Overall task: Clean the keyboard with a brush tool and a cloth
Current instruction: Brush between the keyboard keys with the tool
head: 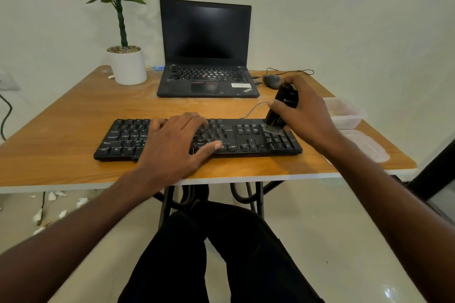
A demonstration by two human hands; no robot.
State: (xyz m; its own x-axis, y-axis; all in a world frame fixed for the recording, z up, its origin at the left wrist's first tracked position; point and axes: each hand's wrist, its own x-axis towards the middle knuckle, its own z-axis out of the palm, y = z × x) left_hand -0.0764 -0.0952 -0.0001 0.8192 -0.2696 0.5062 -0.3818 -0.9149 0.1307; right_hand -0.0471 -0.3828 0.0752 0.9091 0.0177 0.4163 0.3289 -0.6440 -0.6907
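Note:
A black keyboard point(248, 139) lies across the front of the wooden table point(73, 115). My left hand point(174, 140) rests flat on its middle keys, fingers spread and straight. My right hand point(305, 110) grips a black brush tool point(283, 106), held nearly upright. The tool's grey bristles touch the keys at the keyboard's upper right, near the number pad. No cloth can be picked out in view.
An open black laptop point(206, 56) stands behind the keyboard, with a potted plant point(126, 64) to its left and a wired mouse point(272, 80) to its right. A clear plastic container point(344, 112) and its lid point(366, 145) sit at the table's right edge.

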